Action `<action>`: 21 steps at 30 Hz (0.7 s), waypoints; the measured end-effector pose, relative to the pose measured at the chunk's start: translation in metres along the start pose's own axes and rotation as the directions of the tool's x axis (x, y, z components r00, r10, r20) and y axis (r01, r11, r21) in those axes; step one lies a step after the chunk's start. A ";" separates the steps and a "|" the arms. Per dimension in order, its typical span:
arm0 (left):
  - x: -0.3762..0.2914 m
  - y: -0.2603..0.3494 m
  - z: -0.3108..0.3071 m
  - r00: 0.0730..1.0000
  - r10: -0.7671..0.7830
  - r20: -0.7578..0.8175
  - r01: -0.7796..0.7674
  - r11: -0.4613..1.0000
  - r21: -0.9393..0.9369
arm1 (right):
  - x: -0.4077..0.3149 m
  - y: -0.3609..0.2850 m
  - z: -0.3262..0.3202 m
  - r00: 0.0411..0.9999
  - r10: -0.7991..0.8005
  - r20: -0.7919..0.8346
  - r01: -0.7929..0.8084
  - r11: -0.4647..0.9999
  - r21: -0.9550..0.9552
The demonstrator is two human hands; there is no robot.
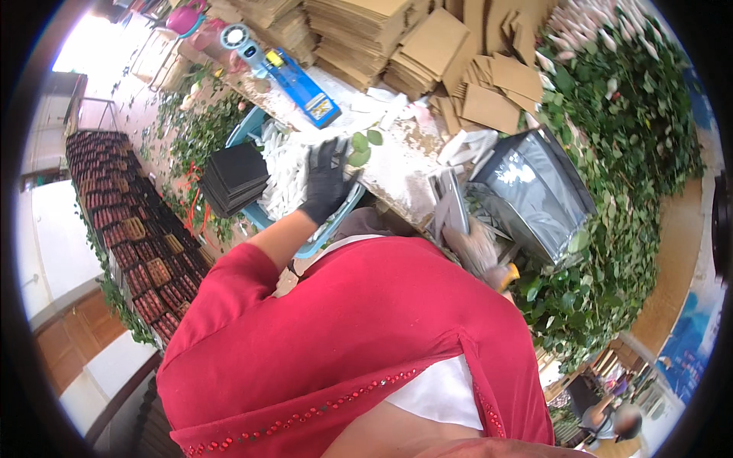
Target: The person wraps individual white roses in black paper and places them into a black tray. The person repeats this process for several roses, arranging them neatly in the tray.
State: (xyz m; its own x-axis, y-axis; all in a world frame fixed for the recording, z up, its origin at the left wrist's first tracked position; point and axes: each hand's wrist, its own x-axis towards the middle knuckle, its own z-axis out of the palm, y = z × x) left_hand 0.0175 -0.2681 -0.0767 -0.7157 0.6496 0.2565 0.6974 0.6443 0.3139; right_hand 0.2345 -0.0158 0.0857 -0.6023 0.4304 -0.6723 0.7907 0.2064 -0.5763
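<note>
My left hand [326,180], in a black glove, lies over a blue plastic tub [343,209] filled with white strips [280,172]. Whether it grips any of them cannot be told. A stack of black sheets [235,172] rests at the tub's left side. My right hand [475,246], in a pale glove and blurred, is by the table's near edge, at a grey flat object [449,197] that it seems to touch; its grip is unclear. Just right of it lies a dark plastic-wrapped bundle [529,183]. Green leaves [361,149] lie on the white worktable [401,166] beside my left hand.
A blue box [303,89] and a small handheld fan [243,46] lie at the table's back left. Cardboard stacks [355,40] stand behind. Leafy stems with pale rosebuds [624,86] fill the right side. Racks of flowers [131,229] stand far left. Another person [607,421] is at lower right.
</note>
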 end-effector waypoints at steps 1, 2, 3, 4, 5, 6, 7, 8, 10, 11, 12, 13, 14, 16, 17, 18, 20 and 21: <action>0.026 0.015 0.002 0.995 0.077 -0.069 -0.085 0.990 -0.113 | 0.032 0.015 0.021 0.998 -0.065 0.002 0.063 0.981 0.181; 0.049 0.028 0.003 0.993 0.094 -0.075 -0.099 0.993 -0.062 | 0.073 0.039 0.045 0.985 -0.170 0.027 0.140 0.882 0.450; 0.081 0.039 0.009 0.988 0.131 -0.081 -0.134 0.990 -0.036 | 0.091 0.043 0.060 0.981 -0.190 0.029 0.124 0.739 0.662; 0.112 0.043 0.020 0.989 0.120 -0.086 -0.125 0.991 -0.056 | 0.104 0.043 0.071 0.976 -0.216 0.035 0.103 0.594 0.798; 0.128 0.038 0.031 0.991 0.102 -0.087 -0.109 0.991 -0.073 | 0.097 0.011 0.073 0.984 -0.166 0.067 0.002 0.385 0.923; 0.129 0.026 0.036 0.994 0.106 -0.018 -0.107 0.993 -0.052 | 0.095 -0.005 0.062 0.975 -0.118 0.191 -0.094 0.559 0.824; 0.126 0.019 0.041 0.993 0.108 0.056 -0.106 0.994 -0.032 | 0.094 -0.012 0.054 0.948 -0.067 0.311 -0.155 0.756 0.636; 0.121 0.010 0.045 0.986 0.104 0.129 -0.103 0.995 -0.013 | 0.095 -0.017 0.048 0.910 0.014 0.415 -0.193 0.899 0.394; 0.081 -0.018 0.018 0.975 0.178 0.132 -0.176 0.984 -0.026 | 0.081 -0.049 0.037 0.866 0.088 0.493 -0.059 0.996 -0.074; 0.052 -0.039 0.012 0.972 0.207 0.112 -0.204 0.978 -0.032 | 0.082 -0.039 0.036 0.820 -0.251 0.515 0.411 0.883 -0.224; 0.029 -0.050 -0.010 0.966 0.231 0.118 -0.239 0.969 0.064 | 0.080 -0.050 0.040 0.812 -0.347 0.470 0.495 0.836 -0.238; 0.003 -0.062 -0.026 0.962 0.140 0.234 -0.159 0.985 0.065 | 0.074 -0.071 0.043 0.787 -0.440 0.432 0.576 0.774 -0.262; -0.018 -0.075 -0.036 0.963 0.090 0.255 -0.112 0.991 0.073 | 0.074 -0.095 0.045 0.746 -0.538 0.392 0.642 0.738 -0.208; -0.032 -0.079 -0.058 0.969 -0.073 0.237 0.058 0.996 0.071 | 0.086 -0.139 0.058 0.680 -0.703 0.210 0.733 0.646 -0.214; -0.032 -0.075 -0.066 0.965 -0.160 0.206 0.143 0.985 0.096 | 0.097 -0.166 0.065 0.579 -0.806 0.126 0.804 0.539 -0.251; -0.026 -0.070 -0.069 0.963 -0.186 0.195 0.184 0.983 0.027 | 0.108 -0.192 0.074 0.599 -0.791 0.119 0.775 0.538 -0.331; 0.000 -0.051 -0.072 0.943 -0.178 0.283 0.244 0.945 -0.220 | 0.130 -0.245 0.098 0.687 -0.696 0.207 0.711 0.586 -0.389; 0.022 -0.041 -0.078 0.882 -0.145 0.449 0.313 0.892 -0.327 | 0.157 -0.248 0.111 0.641 -0.715 0.280 0.762 0.547 -0.347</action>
State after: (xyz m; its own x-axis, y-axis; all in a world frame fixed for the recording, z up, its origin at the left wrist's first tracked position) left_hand -0.0296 -0.3122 -0.0127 -0.7144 0.6609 -0.2300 0.3851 0.6458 0.6593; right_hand -0.0680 -0.0969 0.0715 -0.9818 -0.1177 -0.1493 0.0118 0.7459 -0.6660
